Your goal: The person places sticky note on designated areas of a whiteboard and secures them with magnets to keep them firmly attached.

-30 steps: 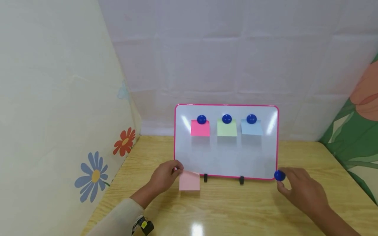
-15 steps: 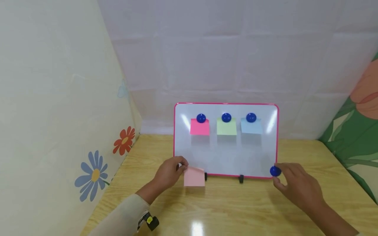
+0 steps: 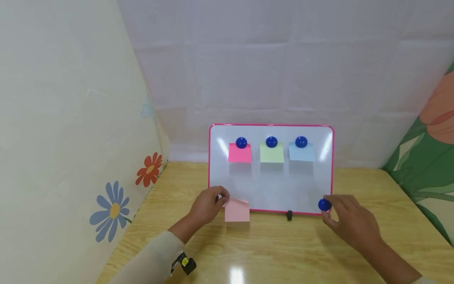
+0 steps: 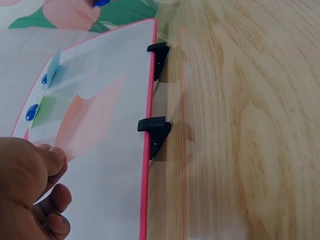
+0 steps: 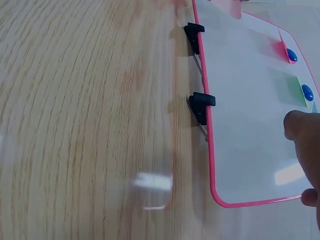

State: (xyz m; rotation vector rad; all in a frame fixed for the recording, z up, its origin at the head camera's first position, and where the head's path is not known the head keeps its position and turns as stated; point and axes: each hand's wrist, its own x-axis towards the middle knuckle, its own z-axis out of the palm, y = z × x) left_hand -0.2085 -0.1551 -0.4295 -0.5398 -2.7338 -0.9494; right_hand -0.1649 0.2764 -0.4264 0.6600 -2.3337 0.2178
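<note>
My left hand (image 3: 207,206) pinches a pale pink sticky note (image 3: 237,210) by its upper left corner, in front of the lower left of a pink-framed whiteboard (image 3: 273,185). The left wrist view shows thumb and finger on the note (image 4: 86,127). At the board's lower right corner, my right hand (image 3: 354,223) holds a round blue magnet (image 3: 324,204) between thumb and fingers. Along the upper board, blue magnets hold a hot pink note (image 3: 239,154), a green note (image 3: 271,154) and a light blue note (image 3: 301,152). The right wrist view hides the held magnet.
The board stands tilted on black clip feet (image 4: 156,132) on a wood-grain table (image 3: 276,252). A pale cloth (image 3: 248,79) hangs behind it. Flower-patterned sheets flank the left and right sides. A black wrist camera (image 3: 188,265) sits on my left sleeve.
My left hand has moved right and slightly up with the pale pink note, which now covers the left clip foot. My right hand has brought the magnet left, over the board's corner.
</note>
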